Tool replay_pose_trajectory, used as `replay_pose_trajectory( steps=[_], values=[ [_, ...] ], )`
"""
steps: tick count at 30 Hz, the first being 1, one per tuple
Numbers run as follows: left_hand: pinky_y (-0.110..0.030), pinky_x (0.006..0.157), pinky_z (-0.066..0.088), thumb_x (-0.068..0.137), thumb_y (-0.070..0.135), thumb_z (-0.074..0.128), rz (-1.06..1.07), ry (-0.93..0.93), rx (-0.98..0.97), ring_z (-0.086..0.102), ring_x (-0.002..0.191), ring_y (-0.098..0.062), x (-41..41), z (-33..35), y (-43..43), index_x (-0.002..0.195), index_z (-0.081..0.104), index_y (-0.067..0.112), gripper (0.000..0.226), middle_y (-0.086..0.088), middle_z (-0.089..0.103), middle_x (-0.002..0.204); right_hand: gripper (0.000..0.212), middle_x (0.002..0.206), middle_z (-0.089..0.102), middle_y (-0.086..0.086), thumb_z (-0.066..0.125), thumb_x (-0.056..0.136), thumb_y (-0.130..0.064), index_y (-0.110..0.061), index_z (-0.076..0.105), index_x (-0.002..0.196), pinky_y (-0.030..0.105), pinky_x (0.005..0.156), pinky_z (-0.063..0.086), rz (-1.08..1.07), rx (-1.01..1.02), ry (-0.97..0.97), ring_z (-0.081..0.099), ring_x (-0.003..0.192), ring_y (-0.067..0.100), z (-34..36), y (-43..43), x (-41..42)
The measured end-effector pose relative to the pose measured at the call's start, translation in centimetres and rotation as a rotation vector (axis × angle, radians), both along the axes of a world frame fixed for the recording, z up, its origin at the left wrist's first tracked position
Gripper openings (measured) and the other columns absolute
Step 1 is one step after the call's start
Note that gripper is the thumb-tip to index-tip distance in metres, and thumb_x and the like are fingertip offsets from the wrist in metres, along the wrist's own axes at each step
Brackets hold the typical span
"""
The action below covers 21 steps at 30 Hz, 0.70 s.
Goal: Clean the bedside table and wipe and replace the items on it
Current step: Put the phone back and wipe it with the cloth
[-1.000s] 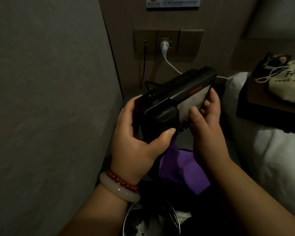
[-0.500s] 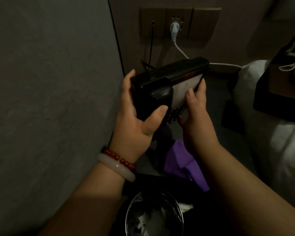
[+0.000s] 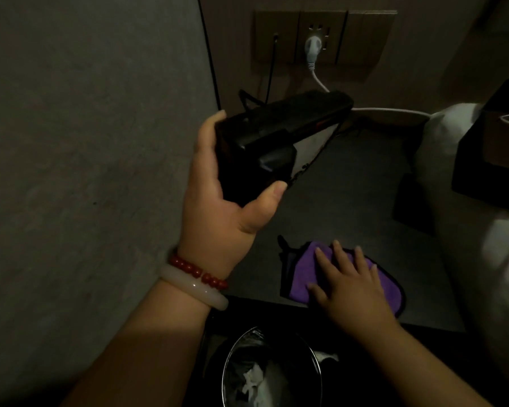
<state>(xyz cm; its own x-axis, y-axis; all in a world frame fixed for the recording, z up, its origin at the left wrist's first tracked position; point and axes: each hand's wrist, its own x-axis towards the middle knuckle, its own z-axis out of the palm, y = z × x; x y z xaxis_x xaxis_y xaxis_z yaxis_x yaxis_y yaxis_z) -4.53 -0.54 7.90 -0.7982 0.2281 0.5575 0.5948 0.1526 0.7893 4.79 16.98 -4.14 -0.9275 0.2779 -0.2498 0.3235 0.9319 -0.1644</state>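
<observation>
My left hand (image 3: 224, 201) grips a black telephone (image 3: 276, 136) and holds it tilted in the air above the dark grey bedside table (image 3: 350, 201), close to the grey wall on the left. A black cord runs from the phone up to the wall plate. A purple cloth (image 3: 306, 274) with a dark edge lies on the table's front part. My right hand (image 3: 350, 283) lies flat on the cloth with its fingers spread and straight.
A wall socket panel (image 3: 323, 36) with a white plug (image 3: 312, 47) and white cable sits behind the table. A bin with a shiny liner (image 3: 271, 371) stands below the table's front edge. White bedding (image 3: 482, 245) and a dark tray (image 3: 494, 160) lie at the right.
My right hand has let go of the phone and come down flat onto the purple cloth on the table. The left hand now holds the phone alone.
</observation>
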Motion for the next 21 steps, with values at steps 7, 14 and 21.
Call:
replay_pose_trajectory(
  steps=[7,14,21],
  values=[
    [-0.018,0.105,0.030,0.066,0.056,0.066,0.030,0.174,-0.355,0.031,0.122,0.003,1.8,-1.4,0.9,0.140,0.024,0.029,0.088,0.021,0.032,0.129,0.045,0.140,0.050,0.008,0.047,0.095,-0.011,-0.019,0.045,0.139,0.024,0.099,0.034,-0.208,-0.248,0.303,0.049,0.126,0.023,0.3,2.2,0.6],
    [-0.038,0.105,0.032,0.068,0.057,0.069,-0.052,0.458,-0.636,0.044,0.123,-0.018,3.5,-2.7,0.8,0.139,0.030,0.020,0.089,0.003,0.039,0.134,0.024,0.100,0.065,-0.008,0.045,0.099,-0.023,-0.031,0.062,0.113,0.001,0.066,0.042,-0.506,-0.627,0.978,0.060,0.086,-0.001,9.1,6.4,2.0],
    [-0.045,0.104,0.031,0.057,0.061,0.080,-0.194,0.722,-0.880,0.041,0.125,-0.024,4.9,-3.7,0.4,0.140,0.032,0.022,0.104,-0.005,0.038,0.136,0.033,0.087,0.064,-0.027,0.046,0.097,-0.028,-0.057,0.059,0.090,0.011,0.070,0.047,0.095,-0.678,0.786,0.060,0.080,-0.008,20.2,3.9,-1.2]
  ],
)
